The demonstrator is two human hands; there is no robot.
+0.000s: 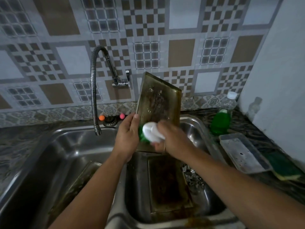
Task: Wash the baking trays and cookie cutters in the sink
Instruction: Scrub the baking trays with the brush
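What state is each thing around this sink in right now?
Held baking tray: tilted upright, greasy, wet.
Left hand: grips the tray's edge.
Right hand: holds a white and green scrubber against the tray.
Tap: no water visible.
Second tray: lying in the right basin, dirty.
Soap bottle: upright, capped.

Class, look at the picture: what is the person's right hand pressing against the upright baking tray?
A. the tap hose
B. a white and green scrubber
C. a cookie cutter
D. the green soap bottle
B: the right hand grips a white and green scrubber against the upright baking tray.
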